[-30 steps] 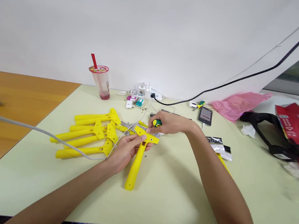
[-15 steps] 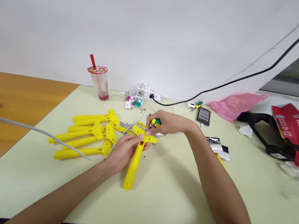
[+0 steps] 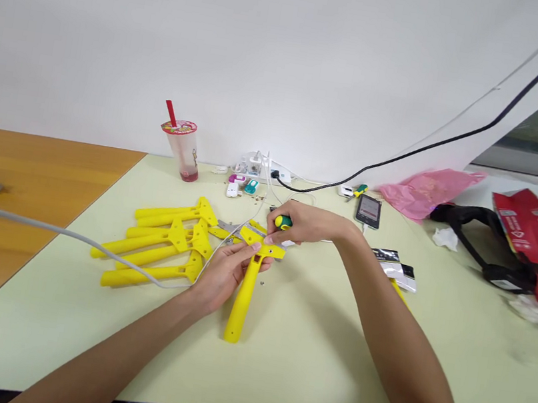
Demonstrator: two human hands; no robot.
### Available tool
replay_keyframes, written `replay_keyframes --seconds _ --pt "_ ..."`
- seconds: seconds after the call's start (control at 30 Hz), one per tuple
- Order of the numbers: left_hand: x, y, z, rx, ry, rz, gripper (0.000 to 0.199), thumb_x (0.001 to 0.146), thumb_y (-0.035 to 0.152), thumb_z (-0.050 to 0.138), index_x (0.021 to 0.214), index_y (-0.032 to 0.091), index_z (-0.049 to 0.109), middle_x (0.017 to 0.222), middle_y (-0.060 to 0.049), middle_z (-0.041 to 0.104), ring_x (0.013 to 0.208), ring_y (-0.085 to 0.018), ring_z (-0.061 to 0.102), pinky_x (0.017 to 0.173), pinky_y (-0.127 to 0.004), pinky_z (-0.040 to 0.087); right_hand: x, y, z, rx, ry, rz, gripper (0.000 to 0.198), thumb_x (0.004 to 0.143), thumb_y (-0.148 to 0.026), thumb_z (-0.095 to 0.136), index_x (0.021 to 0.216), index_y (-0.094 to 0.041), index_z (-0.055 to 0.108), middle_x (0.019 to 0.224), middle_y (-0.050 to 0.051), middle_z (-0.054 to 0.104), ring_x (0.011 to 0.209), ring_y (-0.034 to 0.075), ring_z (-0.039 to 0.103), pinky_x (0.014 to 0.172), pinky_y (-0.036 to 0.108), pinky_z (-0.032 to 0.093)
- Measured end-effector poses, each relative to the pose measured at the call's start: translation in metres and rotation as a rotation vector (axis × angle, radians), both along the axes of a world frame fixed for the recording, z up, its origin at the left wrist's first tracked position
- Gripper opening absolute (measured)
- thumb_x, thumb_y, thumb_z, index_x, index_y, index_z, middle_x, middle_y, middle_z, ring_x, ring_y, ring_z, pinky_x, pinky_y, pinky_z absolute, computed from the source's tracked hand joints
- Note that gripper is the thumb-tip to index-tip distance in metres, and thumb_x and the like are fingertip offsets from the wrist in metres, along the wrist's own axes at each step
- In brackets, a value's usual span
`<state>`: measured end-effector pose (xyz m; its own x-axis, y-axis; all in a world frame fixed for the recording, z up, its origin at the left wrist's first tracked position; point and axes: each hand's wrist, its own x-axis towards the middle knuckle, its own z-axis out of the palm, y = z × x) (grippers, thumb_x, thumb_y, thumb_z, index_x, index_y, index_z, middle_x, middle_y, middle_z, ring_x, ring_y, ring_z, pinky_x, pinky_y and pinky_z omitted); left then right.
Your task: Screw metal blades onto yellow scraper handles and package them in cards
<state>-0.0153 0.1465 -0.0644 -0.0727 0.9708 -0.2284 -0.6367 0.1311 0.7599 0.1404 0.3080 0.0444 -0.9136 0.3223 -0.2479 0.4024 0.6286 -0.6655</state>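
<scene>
Left fingers [image 3: 243, 252] still grip the yellow scraper [image 3: 242, 302]; right fingers [image 3: 272, 236] still clasp the green-and-yellow handle [image 3: 284, 222], poses barely changed.

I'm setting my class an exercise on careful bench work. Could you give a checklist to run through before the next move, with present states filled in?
1. Left hand grips the yellow T-shaped tool near its head: ok.
2. Right hand holds the green-and-yellow screwdriver: ok.
3. Screwdriver tip seated in a screw: cannot tell; it is hidden.
4. Small parts gathered: not ok; a small metal piece lies loose on the table.
5. Pale cable clear of the left arm: not ok; it runs right up to it.
6. Drink cup away from both hands: ok.
</scene>
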Motion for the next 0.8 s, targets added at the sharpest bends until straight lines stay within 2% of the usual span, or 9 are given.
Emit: replay_keyframes --seconds 0.13,0.33,0.57,0.8 --pt "0.0004 -0.0004 0.0013 0.009 0.023 -0.009 0.032 0.077 0.036 0.097 0.091 0.011 0.082 0.094 -0.013 0.082 0.091 -0.025 0.08 0.093 -0.035 0.066 -0.0002 -0.0004 0.0005 0.019 -0.012 -0.003 0.031 0.084 -0.048 0.079 0.088 -0.019 0.07 0.072 -0.003 0.064 0.057 0.011 0.055 0.055 0.025 0.038" --pt "-0.0017 -0.0011 -0.0013 0.018 0.066 -0.019 0.029 0.084 0.036 0.092 0.095 0.01 0.082 0.1 -0.015 0.082 0.094 -0.025 0.08 0.094 -0.035 0.064 -0.0017 -0.001 -0.0015 0.032 -0.028 0.019 0.031 0.087 -0.05 0.075 0.09 -0.019 0.07 0.073 -0.001 0.065 0.057 0.011 0.055 0.055 0.025 0.037" --pt "-0.0018 -0.0004 -0.0026 0.019 0.103 -0.026 0.033 0.082 0.038 0.093 0.093 0.01 0.081 0.098 -0.016 0.082 0.097 -0.027 0.08 0.096 -0.039 0.062 -0.0043 -0.0049 -0.004 0.164 0.015 0.079 0.02 0.09 -0.037 0.07 0.087 -0.017 0.071 0.068 -0.001 0.063 0.057 0.011 0.05 0.055 0.025 0.034" --pt "-0.0038 0.0004 -0.001 0.039 0.128 -0.029 0.031 0.081 0.038 0.093 0.09 0.011 0.08 0.095 -0.014 0.082 0.097 -0.028 0.081 0.096 -0.038 0.061 -0.0034 -0.0069 -0.0019 0.122 -0.011 0.039 0.021 0.091 -0.039 0.07 0.093 -0.019 0.073 0.07 -0.002 0.064 0.057 0.012 0.055 0.055 0.025 0.036"
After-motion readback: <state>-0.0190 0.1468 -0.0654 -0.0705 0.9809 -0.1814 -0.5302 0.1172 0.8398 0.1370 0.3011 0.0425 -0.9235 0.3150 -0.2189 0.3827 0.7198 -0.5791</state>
